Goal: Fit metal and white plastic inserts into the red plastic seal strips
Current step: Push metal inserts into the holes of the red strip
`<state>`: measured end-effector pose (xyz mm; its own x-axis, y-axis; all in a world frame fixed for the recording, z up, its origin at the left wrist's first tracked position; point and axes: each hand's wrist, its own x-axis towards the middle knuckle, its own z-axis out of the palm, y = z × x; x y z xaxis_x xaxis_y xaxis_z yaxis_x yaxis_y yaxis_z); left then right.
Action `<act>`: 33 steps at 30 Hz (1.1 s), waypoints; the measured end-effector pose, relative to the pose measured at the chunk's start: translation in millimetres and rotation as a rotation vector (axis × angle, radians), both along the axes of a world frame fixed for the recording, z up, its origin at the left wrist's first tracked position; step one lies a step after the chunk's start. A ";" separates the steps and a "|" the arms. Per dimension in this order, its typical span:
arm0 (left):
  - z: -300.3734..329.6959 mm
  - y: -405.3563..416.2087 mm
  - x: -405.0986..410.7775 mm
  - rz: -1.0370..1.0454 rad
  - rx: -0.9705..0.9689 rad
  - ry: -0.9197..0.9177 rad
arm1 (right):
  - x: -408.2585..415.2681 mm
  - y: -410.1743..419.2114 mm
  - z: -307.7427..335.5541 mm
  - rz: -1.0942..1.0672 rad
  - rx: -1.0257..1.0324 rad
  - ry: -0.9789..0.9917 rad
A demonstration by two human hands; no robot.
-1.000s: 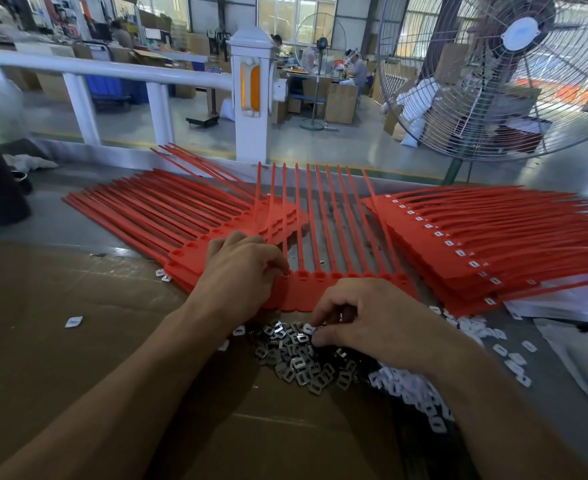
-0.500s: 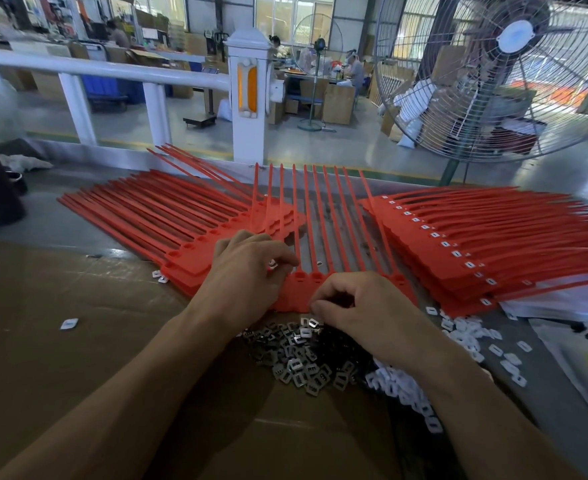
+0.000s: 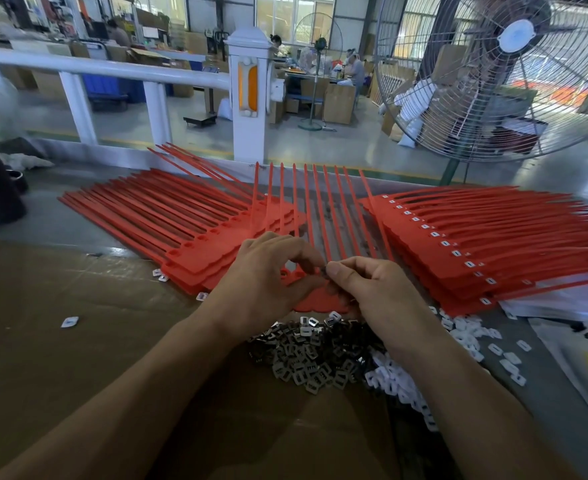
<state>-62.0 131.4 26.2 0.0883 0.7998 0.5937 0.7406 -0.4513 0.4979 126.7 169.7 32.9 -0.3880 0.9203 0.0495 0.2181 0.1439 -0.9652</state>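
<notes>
Left hand [image 3: 264, 275], right hand [image 3: 372, 289] bare; forearms unsleeved

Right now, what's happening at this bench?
A person is fitting inserts into a red seal strip sheet lying in front of them. The left hand and right hand meet over its near edge, fingers pinching something small and dark between them. A pile of metal inserts and white plastic inserts lie just below; strips with white inserts are stacked to the right.

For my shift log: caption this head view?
Both hands meet over a red strip, pinching a small insert, with metal and white inserts piled below.
</notes>
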 end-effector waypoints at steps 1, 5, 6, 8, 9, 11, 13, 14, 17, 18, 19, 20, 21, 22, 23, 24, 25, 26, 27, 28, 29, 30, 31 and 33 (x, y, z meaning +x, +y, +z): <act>0.2 -0.2 -0.1 0.007 0.004 -0.003 | -0.1 -0.2 -0.3 -0.003 0.004 0.000; 0.7 0.2 0.6 0.019 0.011 0.018 | 0.2 0.3 -2.0 -0.013 0.018 -0.013; 0.7 0.2 0.8 0.023 0.013 0.024 | 0.1 0.6 -2.3 -0.018 0.021 -0.014; 0.0 0.7 1.0 0.037 0.020 0.025 | -0.6 0.9 -2.7 -0.027 0.030 -0.022; -0.5 1.2 0.9 0.048 0.026 0.015 | -1.0 1.1 -3.0 -0.034 0.032 -0.025; -2.2 3.0 -1.0 0.088 0.029 -0.013 | -0.4 2.2 -4.3 -0.062 0.040 -0.027; -3.8 5.6 -5.3 0.156 -0.001 0.001 | 0.9 4.4 -5.7 -0.111 0.075 -0.069; -4.7 6.8 -7.8 0.193 -0.023 0.029 | 1.5 5.8 -6.6 -0.137 0.099 -0.098; -7.1 10.9 -13.3 0.272 -0.089 0.110 | 2.1 10.2 -7.6 -0.187 0.152 -0.157; -7.9 12.2 -13.8 0.287 -0.108 0.131 | 2.0 11.7 -7.5 -0.197 0.170 -0.177; -8.7 13.8 -13.3 0.296 -0.122 0.149 | 2.1 13.0 -7.3 -0.203 0.188 -0.198; -9.4 15.2 -12.6 0.302 -0.129 0.165 | 2.0 14.2 -7.2 -0.207 0.203 -0.217; -9.9 16.7 -11.8 0.307 -0.133 0.179 | 1.5 15.6 -6.9 -0.210 0.214 -0.234; -10.4 18.4 -10.9 0.311 -0.134 0.192 | 0.8 17.2 -6.7 -0.213 0.220 -0.247; -11.1 19.9 -10.0 0.312 -0.138 0.203 | -0.2 18.6 -6.4 -0.215 0.224 -0.252; -11.9 21.1 -9.1 0.312 -0.145 0.213 | -1.6 19.8 -6.1 -0.216 0.228 -0.252; -12.7 22.1 -8.6 0.311 -0.152 0.224 | -3.0 20.5 -5.7 -0.216 0.233 -0.253; -13.4 22.8 -8.2 0.311 -0.159 0.234 | -4.1 20.9 -5.6 -0.218 0.238 -0.255; -14.0 23.4 -8.0 0.312 -0.165 0.241 | -4.9 21.1 -5.5 -0.219 0.241 -0.257; -14.5 23.8 -7.8 0.313 -0.168 0.243 | -5.2 21.2 -5.8 -0.219 0.244 -0.260; -14.9 24.1 -7.8 0.315 -0.169 0.241 | -5.1 21.4 -6.2 -0.222 0.245 -0.267; -15.2 24.2 -7.9 0.316 -0.169 0.239 | -4.7 21.6 -6.6 -0.225 0.246 -0.275; -15.5 24.4 -7.8 0.317 -0.170 0.237 | -4.2 21.9 -6.9 -0.229 0.246 -0.281; -15.5 24.7 -7.8 0.319 -0.176 0.233 | -3.1 22.8 -7.5 -0.233 0.239 -0.281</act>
<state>-69.8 156.1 10.7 -0.0644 0.8960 0.4393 0.9311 -0.1045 0.3496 123.7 192.5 25.4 -0.2000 0.9604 0.1941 0.5211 0.2720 -0.8090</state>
